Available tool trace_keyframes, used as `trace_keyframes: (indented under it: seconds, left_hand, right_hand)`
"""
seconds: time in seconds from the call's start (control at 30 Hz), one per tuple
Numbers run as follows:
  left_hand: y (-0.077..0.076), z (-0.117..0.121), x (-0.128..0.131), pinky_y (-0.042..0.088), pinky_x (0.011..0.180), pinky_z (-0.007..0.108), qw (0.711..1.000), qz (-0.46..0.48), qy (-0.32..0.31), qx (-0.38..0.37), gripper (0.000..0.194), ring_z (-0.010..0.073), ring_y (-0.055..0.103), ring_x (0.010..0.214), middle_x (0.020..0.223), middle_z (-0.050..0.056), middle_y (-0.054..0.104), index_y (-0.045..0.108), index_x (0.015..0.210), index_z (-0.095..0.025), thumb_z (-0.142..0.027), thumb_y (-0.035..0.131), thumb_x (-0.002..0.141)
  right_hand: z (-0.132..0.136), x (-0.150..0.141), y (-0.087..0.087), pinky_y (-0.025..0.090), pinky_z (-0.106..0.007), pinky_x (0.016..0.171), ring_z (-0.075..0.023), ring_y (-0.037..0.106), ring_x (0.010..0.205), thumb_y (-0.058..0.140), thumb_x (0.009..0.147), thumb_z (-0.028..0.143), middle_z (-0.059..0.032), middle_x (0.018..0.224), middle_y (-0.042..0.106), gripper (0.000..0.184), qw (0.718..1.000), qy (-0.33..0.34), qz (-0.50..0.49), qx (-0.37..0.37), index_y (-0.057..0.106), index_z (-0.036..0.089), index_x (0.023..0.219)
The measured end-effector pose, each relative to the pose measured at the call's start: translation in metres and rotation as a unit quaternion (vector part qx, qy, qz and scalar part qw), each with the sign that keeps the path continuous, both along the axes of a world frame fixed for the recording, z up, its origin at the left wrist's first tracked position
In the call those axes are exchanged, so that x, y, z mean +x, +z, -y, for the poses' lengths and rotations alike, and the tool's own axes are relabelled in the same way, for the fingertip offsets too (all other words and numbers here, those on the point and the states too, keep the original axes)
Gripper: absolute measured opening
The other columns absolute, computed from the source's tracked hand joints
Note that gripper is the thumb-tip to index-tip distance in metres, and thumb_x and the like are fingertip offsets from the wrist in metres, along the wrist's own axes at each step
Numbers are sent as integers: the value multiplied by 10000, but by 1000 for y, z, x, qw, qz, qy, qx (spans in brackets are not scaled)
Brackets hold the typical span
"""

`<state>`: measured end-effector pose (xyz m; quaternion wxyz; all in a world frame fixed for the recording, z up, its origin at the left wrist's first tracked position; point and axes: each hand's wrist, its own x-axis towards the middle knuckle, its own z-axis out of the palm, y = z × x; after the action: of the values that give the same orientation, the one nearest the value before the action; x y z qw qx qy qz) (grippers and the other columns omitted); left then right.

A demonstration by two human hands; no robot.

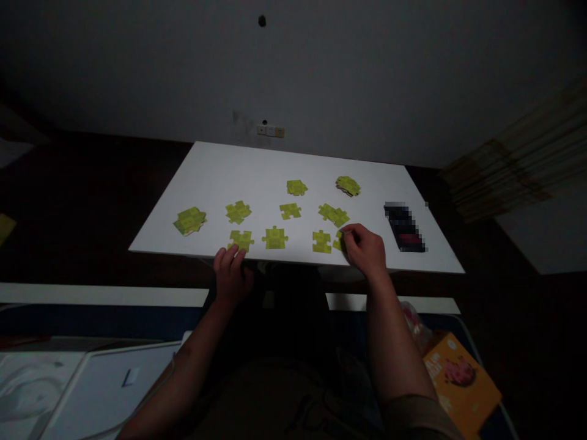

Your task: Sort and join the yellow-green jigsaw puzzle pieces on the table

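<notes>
The right hand [362,250] is closed in a pinch, thumb and forefinger pressed together on the edge of a yellow-green jigsaw piece [338,242], which the fingers mostly cover. The left hand [232,276] sits at the near edge of the white surface [220,171], its fingers loosely spread, with the fingertips [230,252] touching a second jigsaw piece [241,239] from below.

The other pieces share the same lime colour and knobbed outlines, and any print on them is too dim to make out. They lie flat and mostly apart across the middle of the surface. Just up and left of the right hand, a touching pair of pieces [334,214] forms a short diagonal. A messy pile of pieces [189,221] sits at the left, and a smaller pile [347,186] lies toward the far edge.

Right of the right hand, a dark rectangular package [404,227] lies on the surface, its print pixelated and unreadable. At lower right, below the surface, an orange booklet [461,385] shows a pink-red picture and writing too small to read. A wall switch plate [270,130] sits above the far edge, with no legible marking.
</notes>
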<state>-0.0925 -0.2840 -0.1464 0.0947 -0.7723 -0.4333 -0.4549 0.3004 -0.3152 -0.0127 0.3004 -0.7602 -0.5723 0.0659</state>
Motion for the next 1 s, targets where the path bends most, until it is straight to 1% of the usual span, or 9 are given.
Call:
trace_keyframes:
  seconds: [0.07, 0.23, 0.3, 0.47, 0.63, 0.83, 1.0]
  left_hand:
    - [-1, 0, 0, 405, 1276, 657, 1000, -3, 1, -3, 682, 374, 575, 1450, 1481, 189, 642, 542, 1526, -225, -149, 686, 863]
    - [-5, 0, -2, 364, 1297, 677, 998, 21, -1, -54, 614, 385, 565, 1458, 1464, 190, 648, 578, 1471, -219, -193, 681, 866]
    - [-6, 0, -2, 365, 1295, 676, 998, 22, -1, -57, 603, 384, 570, 1451, 1460, 192, 650, 585, 1462, -216, -200, 681, 867]
    - [-4, 0, -2, 348, 1307, 657, 999, 12, -4, -46, 642, 373, 574, 1447, 1470, 183, 649, 566, 1494, -216, -188, 684, 863]
    - [-2, 0, -1, 383, 1294, 644, 1000, -6, 2, -4, 693, 366, 575, 1453, 1490, 185, 638, 533, 1535, -220, -153, 688, 863]
    - [-5, 0, -2, 348, 1314, 662, 1000, 7, -9, -23, 683, 372, 564, 1473, 1492, 190, 638, 536, 1531, -218, -161, 682, 866]
    - [-1, -1, -1, 358, 1307, 643, 1000, -8, -7, -2, 733, 372, 552, 1478, 1519, 190, 621, 496, 1593, -223, -153, 681, 887]
  right_hand:
    - [0, 0, 0, 456, -370, 723, -259, 673, 708, 523, 1002, 456, -62, 795, 775, 384, 1000, 1, 2, 1, 835, 244, 1080]
    - [1, 0, 0, 460, -369, 736, -270, 701, 751, 525, 1008, 453, -70, 813, 781, 381, 1000, 1, 5, 4, 835, 243, 1079]
    - [1, 0, 0, 459, -367, 732, -269, 699, 746, 526, 1005, 454, -68, 804, 777, 383, 1000, -1, 4, 2, 837, 243, 1078]
    - [0, 0, -1, 448, -363, 723, -258, 681, 715, 517, 998, 469, -68, 797, 776, 410, 1000, -2, 2, 0, 840, 232, 1084]
    - [0, 0, -1, 427, -360, 706, -255, 673, 703, 515, 1000, 476, -71, 789, 775, 421, 1000, -1, 3, 1, 842, 227, 1089]
    - [0, 1, -1, 444, -361, 719, -254, 677, 713, 523, 1005, 475, -65, 792, 771, 403, 1000, 4, -2, 4, 836, 232, 1083]
    - [0, 1, -1, 443, -361, 712, -251, 671, 698, 524, 1002, 466, -62, 777, 763, 406, 1000, 1, -8, 1, 841, 227, 1085]
